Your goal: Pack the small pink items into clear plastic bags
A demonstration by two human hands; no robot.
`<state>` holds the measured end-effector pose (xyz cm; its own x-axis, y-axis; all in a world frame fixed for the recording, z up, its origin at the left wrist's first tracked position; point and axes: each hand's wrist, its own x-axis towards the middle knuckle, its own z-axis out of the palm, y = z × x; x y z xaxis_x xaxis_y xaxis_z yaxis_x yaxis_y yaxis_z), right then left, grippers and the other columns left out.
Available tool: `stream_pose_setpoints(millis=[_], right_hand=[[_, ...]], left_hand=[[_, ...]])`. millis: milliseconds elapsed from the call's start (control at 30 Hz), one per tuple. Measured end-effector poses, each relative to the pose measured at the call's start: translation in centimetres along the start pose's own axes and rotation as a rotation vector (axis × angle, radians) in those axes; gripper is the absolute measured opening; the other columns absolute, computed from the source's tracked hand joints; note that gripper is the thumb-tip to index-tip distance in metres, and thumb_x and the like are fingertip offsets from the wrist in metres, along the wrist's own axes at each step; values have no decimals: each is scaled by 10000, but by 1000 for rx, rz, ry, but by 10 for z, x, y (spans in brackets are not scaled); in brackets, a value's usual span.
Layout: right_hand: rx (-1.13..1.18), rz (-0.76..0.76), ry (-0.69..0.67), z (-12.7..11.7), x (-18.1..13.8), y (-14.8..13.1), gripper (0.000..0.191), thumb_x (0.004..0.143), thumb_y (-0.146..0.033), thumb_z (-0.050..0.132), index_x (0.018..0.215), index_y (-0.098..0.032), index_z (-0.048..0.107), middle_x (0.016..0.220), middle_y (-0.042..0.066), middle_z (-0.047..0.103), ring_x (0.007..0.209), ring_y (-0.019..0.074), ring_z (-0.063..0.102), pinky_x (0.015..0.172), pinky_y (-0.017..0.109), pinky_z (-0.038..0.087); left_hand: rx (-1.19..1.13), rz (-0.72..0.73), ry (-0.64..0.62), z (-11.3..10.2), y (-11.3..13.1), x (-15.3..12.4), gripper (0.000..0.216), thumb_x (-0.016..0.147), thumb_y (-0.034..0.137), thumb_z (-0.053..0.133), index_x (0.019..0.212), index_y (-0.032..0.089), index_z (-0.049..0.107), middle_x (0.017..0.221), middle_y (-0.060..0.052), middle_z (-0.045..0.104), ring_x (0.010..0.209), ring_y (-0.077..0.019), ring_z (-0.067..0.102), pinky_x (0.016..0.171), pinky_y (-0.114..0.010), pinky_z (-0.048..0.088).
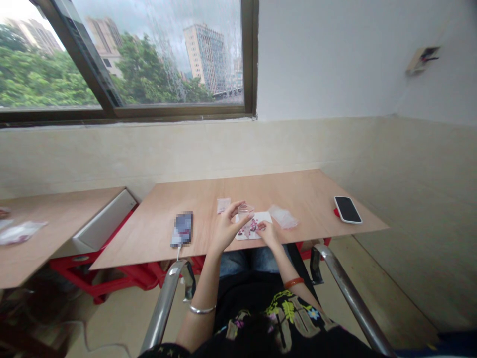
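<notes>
My left hand [228, 227] holds a small clear round container [246, 210] by its edge, just above a white sheet [263, 217] on the wooden table [208, 199]. Several small pink and dark pieces [250, 227] lie on that sheet. My right hand [268, 232] rests on the sheet's near right side, fingertips pinched at the pieces; whether it grips one is too small to tell. A clear plastic bag [283, 217] lies just right of the sheet and a small pink packet [223, 204] just behind my left hand.
A phone on a cable [182, 228] lies left of my hands, a black phone [347, 209] at the table's right end. Another table [55, 219] with a clear bag [20, 232] stands at left. Metal chair arms [337, 278] flank my lap.
</notes>
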<state>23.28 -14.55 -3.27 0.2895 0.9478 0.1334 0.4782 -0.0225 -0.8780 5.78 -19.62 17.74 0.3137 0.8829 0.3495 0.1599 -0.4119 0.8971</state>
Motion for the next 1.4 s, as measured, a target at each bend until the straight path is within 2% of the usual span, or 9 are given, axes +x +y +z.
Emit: stream_pose_setpoints(millis=[333,467,633,733,900,1033,1167,1300,1400], right_hand=[[79,-45,60,7,-4,2,125,666,-106,626,771,-168,651,805,46,699,797,202,648,772,303,482],[146,-53,126,-1,-2,-11,94,707,-187,604,779,-152,654,801,75,699,773,210,641,742,314,488],[269,-99,228,-39,2,-72,231,756,-341,625,868,-141,655,855,87,701,744,185,631,684,286,495],[529,-210,253,-69,-7,-122,289,731,-407,696,847,-145,658,816,73,694,720,171,627,652,266,488],[621,-297,115,-94,-31,-171,278,707,-394,748,830,-159,665,771,44,678,650,139,595,573,232,460],[579,-290,-48,-92,-40,-173,292,718,-414,747,838,-157,674,688,28,651,538,123,552,504,229,441],[589,-261,-90,-91,-40,-171,312,737,-433,725,863,-153,667,655,19,638,494,122,540,474,231,434],[566,-259,22,-91,-34,-166,293,736,-422,709,830,-148,668,688,30,652,561,129,558,514,223,443],[533,-225,130,-82,-22,-148,289,769,-425,653,837,-144,667,741,50,667,638,147,584,569,231,459]], left_hand=[[8,-20,-23,-2,1,0,398,785,363,695,1121,158,635,1090,-104,702,1017,-219,658,932,-382,528],[46,-52,-29,-3,0,0,401,786,377,690,1117,155,649,1102,-111,700,1035,-233,650,944,-395,515],[54,-78,-55,-3,-2,-1,401,783,359,692,1123,152,647,1100,-110,701,1003,-233,659,906,-390,528],[73,-68,-62,-2,-3,-1,389,774,349,703,1105,150,652,1087,-103,705,1003,-227,657,919,-381,519],[61,-29,-94,-1,-4,-1,390,769,345,708,1107,158,651,1085,-95,705,1005,-219,653,928,-381,516],[55,-5,-99,-1,-4,-1,353,770,345,705,1070,162,661,1064,-90,711,1003,-226,653,929,-390,517],[51,-9,-101,-1,-2,-1,341,773,348,704,1062,171,665,1061,-88,712,1006,-228,655,930,-394,519],[51,-31,-108,-2,-2,-1,358,780,340,698,1092,169,656,1084,-93,707,1013,-219,655,925,-386,525],[75,-35,-99,-2,-3,-1,362,775,339,704,1085,159,655,1081,-98,708,1013,-220,657,947,-394,514]])
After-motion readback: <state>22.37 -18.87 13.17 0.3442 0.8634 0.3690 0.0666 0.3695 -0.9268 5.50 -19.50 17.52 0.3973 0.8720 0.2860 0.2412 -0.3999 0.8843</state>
